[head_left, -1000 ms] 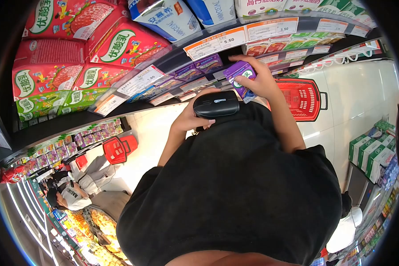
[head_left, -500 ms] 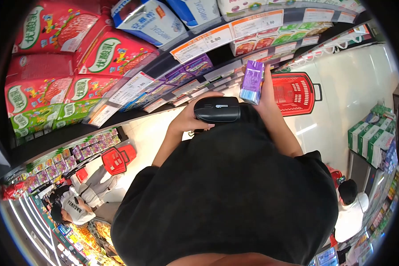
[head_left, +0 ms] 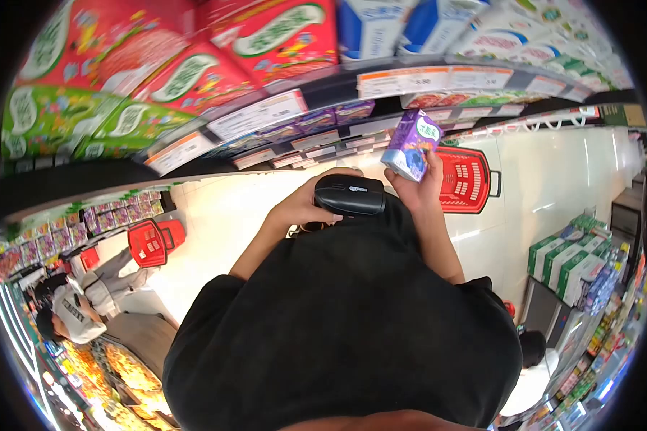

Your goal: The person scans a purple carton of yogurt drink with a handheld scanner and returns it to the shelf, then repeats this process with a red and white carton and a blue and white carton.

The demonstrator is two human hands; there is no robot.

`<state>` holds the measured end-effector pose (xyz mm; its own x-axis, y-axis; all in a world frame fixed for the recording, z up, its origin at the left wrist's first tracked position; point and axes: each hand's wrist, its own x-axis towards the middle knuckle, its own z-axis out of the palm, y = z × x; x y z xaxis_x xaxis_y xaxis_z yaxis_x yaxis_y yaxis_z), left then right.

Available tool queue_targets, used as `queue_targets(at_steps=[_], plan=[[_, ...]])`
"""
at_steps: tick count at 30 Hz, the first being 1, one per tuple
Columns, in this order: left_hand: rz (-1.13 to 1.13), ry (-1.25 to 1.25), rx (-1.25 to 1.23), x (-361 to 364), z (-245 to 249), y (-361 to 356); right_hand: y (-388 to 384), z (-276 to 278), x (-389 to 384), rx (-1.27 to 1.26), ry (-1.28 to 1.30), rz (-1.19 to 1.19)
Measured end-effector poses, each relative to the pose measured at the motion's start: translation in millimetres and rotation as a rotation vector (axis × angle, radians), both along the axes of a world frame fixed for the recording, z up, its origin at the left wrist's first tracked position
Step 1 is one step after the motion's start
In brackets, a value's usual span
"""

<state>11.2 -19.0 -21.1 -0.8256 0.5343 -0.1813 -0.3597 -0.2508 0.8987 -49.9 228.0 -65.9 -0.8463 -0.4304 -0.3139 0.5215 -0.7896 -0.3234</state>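
My left hand (head_left: 295,206) is closed around a black handheld scanner (head_left: 350,195), whose rounded top faces up in front of my chest. My right hand (head_left: 425,185) grips a small purple drink carton (head_left: 414,146) by its lower side. The carton is tilted, and a green-and-white logo and a blue picture show on its faces. It is held apart from the scanner, just below the shelf edge. Similar purple cartons (head_left: 316,121) stand on a lower shelf behind it.
Above are red cartons (head_left: 277,36), green cartons (head_left: 50,122) and blue-white cartons (head_left: 372,29), with price tags (head_left: 259,115) along the shelf edge. Red baskets (head_left: 461,181) (head_left: 147,243) stand on the floor. Green-white boxes (head_left: 564,266) are stacked at right. Other people (head_left: 75,309) (head_left: 535,373) are nearby.
The carton has turned in my right hand, from its barcode side to its logo side. The view has swung, so shelves and baskets appear shifted. The scanner stays in my left hand.
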Motion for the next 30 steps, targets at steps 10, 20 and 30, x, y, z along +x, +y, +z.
queue_targets(at_steps=[10, 20, 30], plan=[[0.154, -0.058, 0.131, 28, 17, -35, -36, 57, -7, -0.196, 0.057, 0.204], [0.294, 0.303, 0.0, 54, -6, -40, -25, 61, -5, 0.119, 0.201, 0.116], [0.22, 0.517, -0.064, 59, -1, -57, -60, 54, 15, 0.353, 0.325, 0.307]])
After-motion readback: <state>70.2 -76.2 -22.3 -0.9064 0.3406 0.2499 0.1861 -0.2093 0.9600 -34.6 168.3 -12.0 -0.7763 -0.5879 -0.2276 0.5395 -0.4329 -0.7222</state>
